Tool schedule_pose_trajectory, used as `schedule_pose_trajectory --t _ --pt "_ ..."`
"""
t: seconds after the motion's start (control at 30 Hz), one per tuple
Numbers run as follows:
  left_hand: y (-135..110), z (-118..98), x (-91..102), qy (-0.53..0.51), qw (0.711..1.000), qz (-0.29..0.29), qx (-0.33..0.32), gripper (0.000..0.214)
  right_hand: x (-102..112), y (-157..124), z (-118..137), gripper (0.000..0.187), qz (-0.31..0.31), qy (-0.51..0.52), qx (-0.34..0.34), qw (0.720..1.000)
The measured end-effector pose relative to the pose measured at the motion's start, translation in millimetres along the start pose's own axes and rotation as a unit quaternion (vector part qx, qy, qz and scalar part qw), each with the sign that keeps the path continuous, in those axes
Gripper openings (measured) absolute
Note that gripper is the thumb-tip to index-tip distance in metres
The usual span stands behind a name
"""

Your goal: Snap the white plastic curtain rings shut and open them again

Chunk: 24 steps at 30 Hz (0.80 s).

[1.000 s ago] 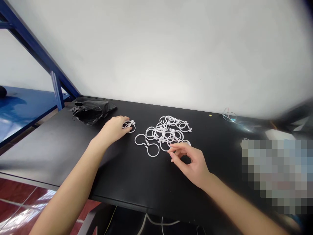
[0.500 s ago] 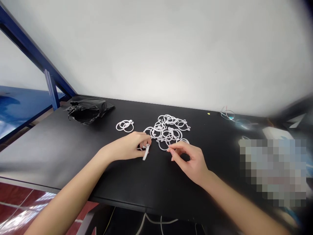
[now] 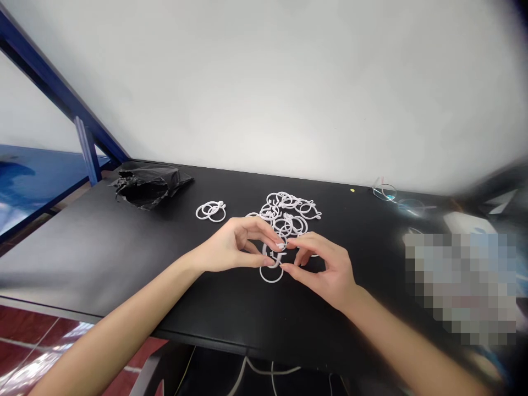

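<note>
My left hand [image 3: 233, 247] and my right hand [image 3: 324, 267] meet just above the black table [image 3: 103, 253], both pinching joined white plastic rings [image 3: 271, 270] between fingertips. One ring hangs below my fingers. A loose pile of white rings [image 3: 289, 215] lies right behind my hands. A small separate stack of white rings [image 3: 211, 211] rests further left, beyond my left hand.
A crumpled black plastic bag [image 3: 148, 184] lies at the table's back left. Small clear items [image 3: 385, 192] sit at the back right near the white wall. A blue metal frame and shelf [image 3: 82, 143] stand to the left. Cables hang under the front edge.
My left hand left the small ring stack, picked up rings near the pile and brought them to my right hand. Both hands now pinch them together.
</note>
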<state>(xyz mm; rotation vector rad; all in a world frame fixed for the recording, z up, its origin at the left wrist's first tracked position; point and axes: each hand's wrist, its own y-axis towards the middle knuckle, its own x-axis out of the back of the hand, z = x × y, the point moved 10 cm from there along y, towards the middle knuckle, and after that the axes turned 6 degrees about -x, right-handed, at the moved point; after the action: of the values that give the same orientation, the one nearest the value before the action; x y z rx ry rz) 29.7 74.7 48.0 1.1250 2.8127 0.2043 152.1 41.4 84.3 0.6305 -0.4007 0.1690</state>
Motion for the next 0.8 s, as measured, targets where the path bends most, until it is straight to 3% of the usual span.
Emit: schedule_pose_trajectory --t 0.17,0.27,0.33,0.4,0.5,0.8 --pt "2.8 13.4 -7.4 -0.058 0.998 0.001 0.021 0.036 2.5 1.9 -2.1 0.015 -0.015 -0.003 -0.009 1.0" --pt "3.5 3.8 2.8 0.051 0.997 -0.057 -0.029 0.041 11.1 -0.7 -6.7 0.009 -0.056 -0.014 -0.026 0.998" --pt "2.5 -3.6 1.3 0.158 0.984 -0.065 -0.053 0.052 15.5 -3.6 -6.2 0.01 -0.079 -0.033 -0.027 0.996" --pt "2.3 -3.0 -7.8 0.215 0.975 -0.036 -0.05 0.058 14.3 -5.7 -2.8 0.014 -0.078 -0.049 -0.016 0.996" --pt "2.4 3.2 -18.9 0.23 0.973 0.009 -0.032 0.049 9.4 -6.6 -2.3 0.014 -0.061 -0.045 -0.017 0.997" --pt "2.8 -1.7 -24.3 0.26 0.964 0.051 -0.018 0.031 -7.6 -11.3 -32.4 0.021 -0.003 0.113 -0.143 0.983"
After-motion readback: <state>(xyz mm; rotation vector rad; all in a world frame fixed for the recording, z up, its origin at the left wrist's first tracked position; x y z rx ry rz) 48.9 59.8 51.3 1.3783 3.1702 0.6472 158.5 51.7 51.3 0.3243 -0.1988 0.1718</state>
